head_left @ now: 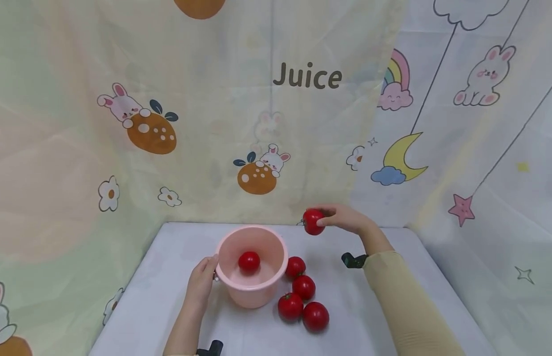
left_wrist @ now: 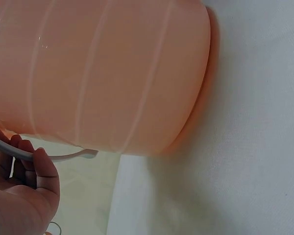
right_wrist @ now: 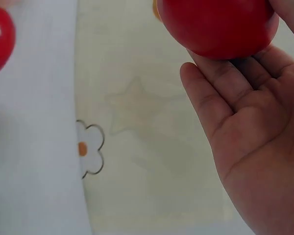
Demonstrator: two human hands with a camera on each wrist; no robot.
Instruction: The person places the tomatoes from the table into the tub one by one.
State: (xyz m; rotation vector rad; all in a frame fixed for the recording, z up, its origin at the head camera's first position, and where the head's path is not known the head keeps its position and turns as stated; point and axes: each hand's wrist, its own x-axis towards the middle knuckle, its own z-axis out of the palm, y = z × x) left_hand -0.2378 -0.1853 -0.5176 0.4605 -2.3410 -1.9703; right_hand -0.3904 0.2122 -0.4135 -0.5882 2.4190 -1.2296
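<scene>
A pink bucket [head_left: 252, 295] stands on the white table, with one red tomato [head_left: 249, 262] lying inside it. At its left side my left hand [head_left: 201, 279] grips the bucket's pale handle [left_wrist: 63, 157], fingers curled round it in the left wrist view. My right hand [head_left: 344, 218] holds another red tomato [head_left: 313, 221] above the far part of the table, to the right of the bucket. In the right wrist view, thumb and fingers close on this tomato [right_wrist: 218, 24] from opposite sides. The tomato's top is cut off there.
Several more tomatoes [head_left: 304, 287] lie clustered on the table just right of the bucket. The table [head_left: 369, 306] ends at a printed cloth backdrop [head_left: 204, 178] with cartoon rabbits. Similar cloth hangs along both sides.
</scene>
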